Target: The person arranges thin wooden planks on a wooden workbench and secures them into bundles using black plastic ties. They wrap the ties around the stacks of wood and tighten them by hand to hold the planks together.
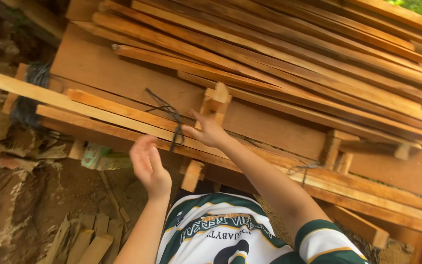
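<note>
Your right hand (210,131) open, fingers spread on bundled wooden slats (123,117) beside dark cord (172,120); left hand (148,164) loose, empty, just below. Dirt ground (50,190), scrap offcuts (86,239) underneath.

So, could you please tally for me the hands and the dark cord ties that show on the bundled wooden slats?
Hands: 2, the left hand and the right hand, both open with fingers spread.
Dark cord ties: 2, one tie by the hands and a fainter tie to the right on the wooden slats.
Total: 4
</note>
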